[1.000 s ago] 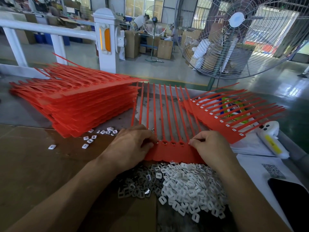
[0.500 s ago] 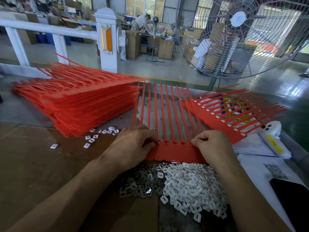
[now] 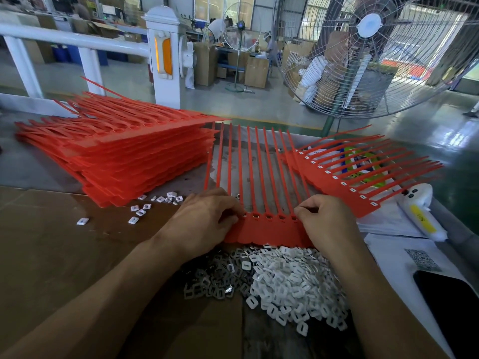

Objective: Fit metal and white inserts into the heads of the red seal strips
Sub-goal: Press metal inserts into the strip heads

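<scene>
- The flat red plastic seal strip comb lies on the brown cardboard-covered bench between the hands, tails pointing away from the person.
- Left hand: fingers curled, tips pinching at the leftmost visible head socket. Whether it holds an insert cannot be told.
- Right hand: fingers curled, tips pressing at the right end of the head row.
- Four head sockets between the hands show small inserts seated.
- Supply: grey metal square inserts and white plastic square inserts lie heaped just behind the hands.
- Recommended: brace the comb flat, align each insert squarely, and press until flush before moving along.
- Finished comb with white inserts lies beyond the right hand.
</scene>
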Available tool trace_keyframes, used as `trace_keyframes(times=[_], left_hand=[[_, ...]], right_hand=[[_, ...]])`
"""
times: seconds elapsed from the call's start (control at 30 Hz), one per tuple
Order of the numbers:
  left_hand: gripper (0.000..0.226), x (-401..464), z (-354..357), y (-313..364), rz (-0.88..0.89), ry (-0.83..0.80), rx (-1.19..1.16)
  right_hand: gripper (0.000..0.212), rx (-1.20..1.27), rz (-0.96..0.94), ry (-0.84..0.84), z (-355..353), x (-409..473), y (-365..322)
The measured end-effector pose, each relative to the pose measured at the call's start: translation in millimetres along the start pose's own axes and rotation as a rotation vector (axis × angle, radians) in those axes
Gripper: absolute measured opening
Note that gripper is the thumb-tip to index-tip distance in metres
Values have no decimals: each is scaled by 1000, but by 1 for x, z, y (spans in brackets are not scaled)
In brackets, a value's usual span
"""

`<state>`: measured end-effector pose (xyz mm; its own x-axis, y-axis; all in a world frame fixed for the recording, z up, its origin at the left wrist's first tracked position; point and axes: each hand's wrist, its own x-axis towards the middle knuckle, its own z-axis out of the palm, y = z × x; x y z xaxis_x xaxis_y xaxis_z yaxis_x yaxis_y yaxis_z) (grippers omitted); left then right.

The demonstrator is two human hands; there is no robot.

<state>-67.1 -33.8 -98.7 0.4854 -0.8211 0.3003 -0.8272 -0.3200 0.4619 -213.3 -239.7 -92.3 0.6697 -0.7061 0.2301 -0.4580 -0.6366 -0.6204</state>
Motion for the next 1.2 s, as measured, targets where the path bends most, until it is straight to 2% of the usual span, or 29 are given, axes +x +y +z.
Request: trace_keyframes(times=[0.13, 0.3, 0.43, 1.2], left_hand=[[21, 1, -1, 2, -2, 1, -6], [21, 1, -1, 3, 4, 7, 7], [22, 1, -1, 4, 9, 14, 13], [23, 0, -2, 6, 6, 19, 14]], right_hand=[[9, 136, -150, -149, -4, -10, -15], [8, 106, -395, -423, -1, -20, -30], [10, 101, -453, -587, 5, -26, -36], [7, -4, -456, -591, 5, -32, -42]])
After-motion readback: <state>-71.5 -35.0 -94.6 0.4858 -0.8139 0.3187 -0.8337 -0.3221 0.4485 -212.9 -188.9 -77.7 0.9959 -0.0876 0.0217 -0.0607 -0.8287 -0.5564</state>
